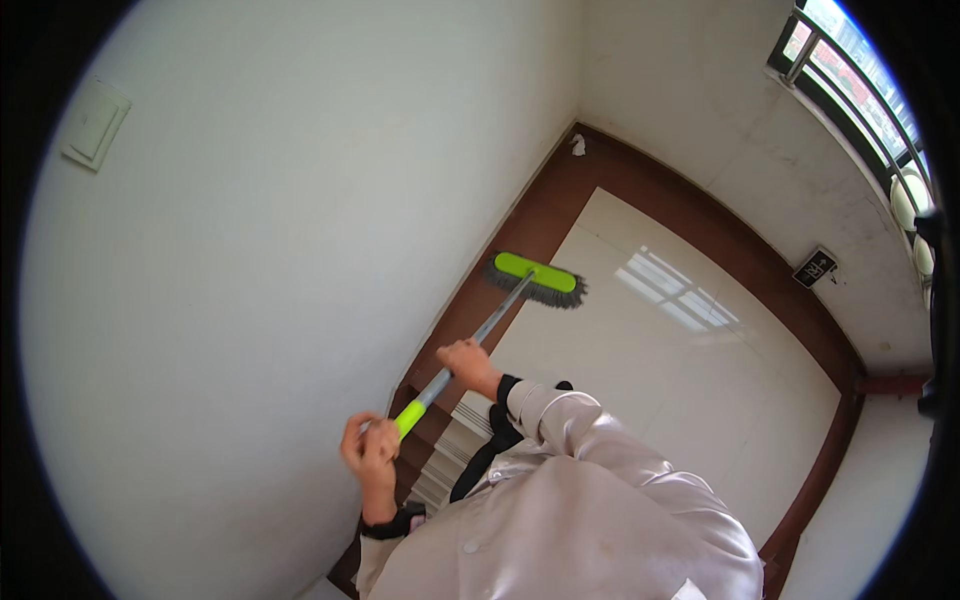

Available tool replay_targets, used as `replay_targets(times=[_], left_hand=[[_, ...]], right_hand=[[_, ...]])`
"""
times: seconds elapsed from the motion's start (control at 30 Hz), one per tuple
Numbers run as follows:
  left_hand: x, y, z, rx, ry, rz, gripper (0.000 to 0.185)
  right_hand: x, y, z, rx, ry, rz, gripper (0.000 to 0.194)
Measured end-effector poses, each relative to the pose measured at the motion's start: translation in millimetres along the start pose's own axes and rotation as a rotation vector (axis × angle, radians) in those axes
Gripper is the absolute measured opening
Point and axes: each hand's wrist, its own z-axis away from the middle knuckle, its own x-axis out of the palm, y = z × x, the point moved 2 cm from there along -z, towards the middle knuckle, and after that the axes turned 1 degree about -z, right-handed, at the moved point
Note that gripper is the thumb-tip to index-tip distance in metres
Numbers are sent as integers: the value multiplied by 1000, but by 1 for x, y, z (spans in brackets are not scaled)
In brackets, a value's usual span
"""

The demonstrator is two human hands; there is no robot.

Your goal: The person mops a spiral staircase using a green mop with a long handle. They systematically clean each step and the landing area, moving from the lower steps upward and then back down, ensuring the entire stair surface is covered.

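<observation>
A broom's green head [535, 272] with grey bristles is over the seam between the brown floor border [517, 214] and the pale floor tiles [675, 367]. Whether the bristles touch the floor is hard to tell. My right hand [471, 364] grips the grey metal pole [497, 319] partway down. At the pole's upper end, my left hand [370, 446] is closed around the bright green handle grip [409, 420]. The pole slants away from me, up and to the right in the picture.
Stair steps [442, 469] drop off at my left, by the white wall [262, 247] with a switch plate [96, 124]. A white scrap [578, 145] lies in the far corner. An exit sign [815, 267] is low at the right wall, beneath a railed window [847, 82].
</observation>
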Motion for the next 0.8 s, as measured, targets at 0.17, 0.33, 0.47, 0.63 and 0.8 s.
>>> replay_targets(times=[0.17, 0.33, 0.47, 0.63, 0.8], left_hand=[[57, -71, -31, -165, -127, -8, 9], [78, -69, -31, -212, -147, -47, 12], [52, -6, 1, -295, -57, -136, 11], [36, 49, 17, -147, -169, 24, 7], [81, 43, 5, -23, -179, 31, 4]], right_hand=[[-26, 62, 16, 98, 280, 23, 24], [-37, 70, 31, 102, 303, 13, 28], [-38, 19, 46, -70, 170, -83, 25], [-57, -24, 62, -208, 45, -322, 18], [-85, 7, 72, -144, 142, -264, 18]])
